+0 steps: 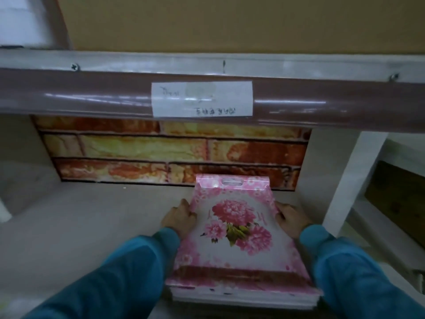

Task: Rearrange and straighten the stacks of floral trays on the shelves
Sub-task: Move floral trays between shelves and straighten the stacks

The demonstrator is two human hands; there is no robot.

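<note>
A stack of pink floral trays [232, 238] lies on the grey shelf board [87, 226], right of centre, its far end with a slot handle near the back wall. My left hand [180, 218] grips the stack's left edge. My right hand [291, 216] grips its right edge, opposite the left. Both arms wear blue sleeves. The top tray shows large pink flowers on white; the lower trays show only as thin edges at the front.
A brown shelf rail [92, 95] with a white handwritten label [202, 99] runs overhead. Brick-pattern paper [161, 150] covers the back wall. A white upright [351, 178] bounds the bay on the right, with a dark wooden panel [397, 199] beyond it.
</note>
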